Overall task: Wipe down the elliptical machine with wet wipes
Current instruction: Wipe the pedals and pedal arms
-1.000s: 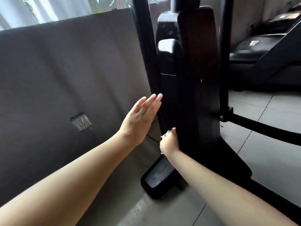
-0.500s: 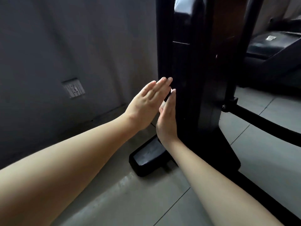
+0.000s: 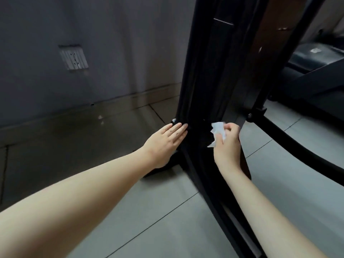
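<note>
The black elliptical machine [image 3: 219, 75] rises as a tall upright housing from the tiled floor, filling the upper middle of the view. My left hand [image 3: 165, 144] lies flat with straight fingers against the lower left edge of the housing, near its base. My right hand [image 3: 226, 144] pinches a crumpled white wet wipe [image 3: 217, 132] and holds it against the lower front of the housing, just right of my left hand. The machine's foot is partly hidden behind my left hand.
A dark wall with a white socket plate [image 3: 73, 56] stands to the left. A black crank arm [image 3: 301, 146] of the machine slopes down to the right. Another black exercise machine [image 3: 316, 71] sits at the back right. Grey floor tiles [image 3: 167, 229] lie below.
Both hands have slid down the housing to near its base. My right hand has moved from beside the left hand to the front face, and the wipe now shows between its fingers.
</note>
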